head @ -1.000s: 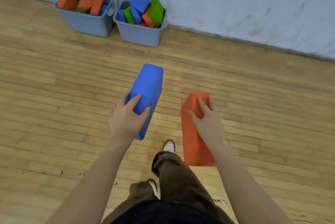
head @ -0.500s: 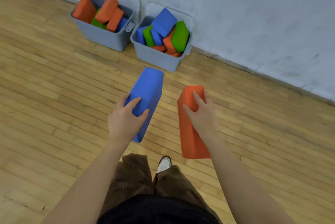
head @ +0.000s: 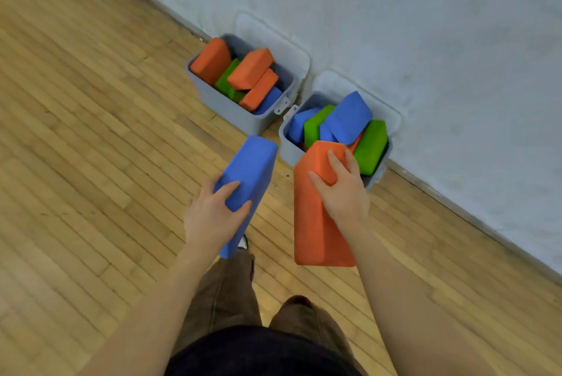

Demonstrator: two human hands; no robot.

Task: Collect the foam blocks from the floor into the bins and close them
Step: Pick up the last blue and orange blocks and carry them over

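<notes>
The left hand point(head: 213, 217) grips a blue foam block point(head: 251, 174) held in the air above the wooden floor point(head: 91, 162). Its thumb and forefinger curl over the near upper face of the block, and the other fingers wrap round the block's left side, mostly hidden. The block runs lengthwise away from the fingers, its far end pointing at the gap between the two bins.

Beyond those fingertips and a little to their left stands the left grey bin point(head: 231, 108), open, against the pale wall point(head: 425, 25). It holds orange blocks point(head: 252, 68), a green block point(head: 228, 83) wedged under them and a blue one at its right corner. Its lid point(head: 273, 34) leans back against the wall.

The right hand point(head: 342, 190) grips an orange foam block point(head: 316, 217), also off the floor. The thumb presses the block's near face while the fingers curl over its top right edge. The block's far end lies just in front of the fingers and overlaps the near rim of the right grey bin point(head: 289, 150).

That bin, directly beyond the right fingertips, is open and heaped with blue blocks point(head: 349, 117), green blocks point(head: 371, 147) and a sliver of orange. Its lid point(head: 349, 83) stands back against the wall.

Below both hands, brown trousers point(head: 231, 290) and the tip of a shoe show.
</notes>
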